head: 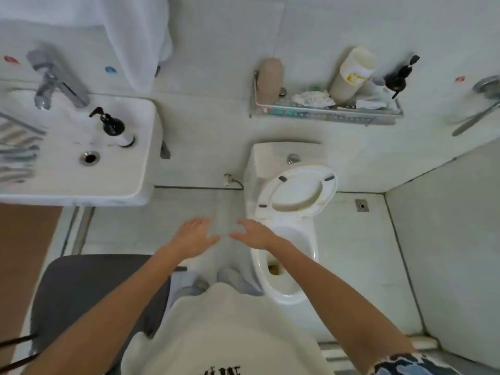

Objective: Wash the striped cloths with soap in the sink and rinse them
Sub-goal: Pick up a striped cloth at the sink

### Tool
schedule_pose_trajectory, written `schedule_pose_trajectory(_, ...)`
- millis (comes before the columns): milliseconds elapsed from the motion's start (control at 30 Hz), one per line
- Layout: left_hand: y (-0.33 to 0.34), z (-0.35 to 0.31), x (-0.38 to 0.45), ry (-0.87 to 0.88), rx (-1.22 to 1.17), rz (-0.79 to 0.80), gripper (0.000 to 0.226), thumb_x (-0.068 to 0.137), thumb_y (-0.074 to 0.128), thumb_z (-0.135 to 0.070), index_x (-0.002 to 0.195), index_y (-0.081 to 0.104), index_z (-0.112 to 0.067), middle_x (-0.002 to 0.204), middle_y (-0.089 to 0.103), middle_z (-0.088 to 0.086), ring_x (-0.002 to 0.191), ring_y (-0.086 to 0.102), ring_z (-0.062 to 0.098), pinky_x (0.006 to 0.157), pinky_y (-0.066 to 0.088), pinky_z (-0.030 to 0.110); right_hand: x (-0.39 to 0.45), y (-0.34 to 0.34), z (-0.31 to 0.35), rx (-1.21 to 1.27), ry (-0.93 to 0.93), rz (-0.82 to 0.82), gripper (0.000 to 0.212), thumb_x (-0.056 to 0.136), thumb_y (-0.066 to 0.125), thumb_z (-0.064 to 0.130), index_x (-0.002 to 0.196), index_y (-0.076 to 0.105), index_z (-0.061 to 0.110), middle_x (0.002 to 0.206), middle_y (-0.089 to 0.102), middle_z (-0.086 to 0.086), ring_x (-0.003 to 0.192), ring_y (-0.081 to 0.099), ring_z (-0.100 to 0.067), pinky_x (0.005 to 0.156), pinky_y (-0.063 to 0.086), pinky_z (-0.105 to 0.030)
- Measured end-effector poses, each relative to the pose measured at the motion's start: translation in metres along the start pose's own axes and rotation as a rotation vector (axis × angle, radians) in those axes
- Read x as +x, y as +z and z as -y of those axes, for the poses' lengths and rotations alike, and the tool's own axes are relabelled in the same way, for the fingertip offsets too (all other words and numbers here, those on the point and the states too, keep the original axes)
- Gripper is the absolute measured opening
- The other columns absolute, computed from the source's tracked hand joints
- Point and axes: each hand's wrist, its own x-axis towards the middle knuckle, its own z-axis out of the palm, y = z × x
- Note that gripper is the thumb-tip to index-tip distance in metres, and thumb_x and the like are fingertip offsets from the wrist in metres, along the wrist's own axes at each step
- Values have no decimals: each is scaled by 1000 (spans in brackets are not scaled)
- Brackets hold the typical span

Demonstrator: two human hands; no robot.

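where the frame cuts the sink point(130, 185), striped cloths point(16, 155) half lost; left hand point(196, 235), right hand point(255, 234) both spread, empty

A: What encloses the room?
B: White tiled walls point(221, 44) fill the upper frame; a pale tiled floor point(351, 239) spreads below, with a small square floor drain point(361, 205) at centre right.

A: Which fixtures show?
B: A white toilet point(286, 212) stands at centre, seat raised against its tank. Above it a wall shelf point(324, 110) carries bottles and small items — a shower head point(484, 87) hangs at the far right.

A: And on the left?
B: A white towel point(135, 33) hangs at upper left; a dark grey mat point(81, 288) lies at lower left beside a brown surface point(24, 253). Lighting is even and soft.
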Motion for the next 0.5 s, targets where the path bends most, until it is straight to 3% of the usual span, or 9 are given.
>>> schedule_pose_trajectory(200, 56, 0, -22, -18, -11, 158, 64, 100, 43, -48, 151, 28, -12, 156, 31, 10, 143, 29, 25, 115, 21, 33, -7, 65, -24, -20, 74, 121, 72, 96, 49, 55, 151, 30, 12, 157, 32, -10, 143, 32, -27, 116, 24, -37)
schedule_pose_trajectory(333, 78, 3, -35, -48, -48, 225, 62, 101, 42, -46, 151, 29, -12, 155, 33, 10, 143, 30, 24, 115, 22, 32, -14, 86, -32, -8, 111, 147, 70, 95, 52, 54, 147, 37, 10, 149, 43, -12, 135, 42, -30, 111, 33, -39)
schedule_pose_trajectory(500, 99, 20, -43, -64, -76, 241, 62, 95, 45, -57, 138, 47, -13, 141, 51, 6, 128, 46, 23, 103, 36, 33, -23, 96, -38, 1, 138, 132, 66, 93, 50, 58, 140, 45, 12, 140, 52, -11, 125, 50, -31, 104, 40, -40)
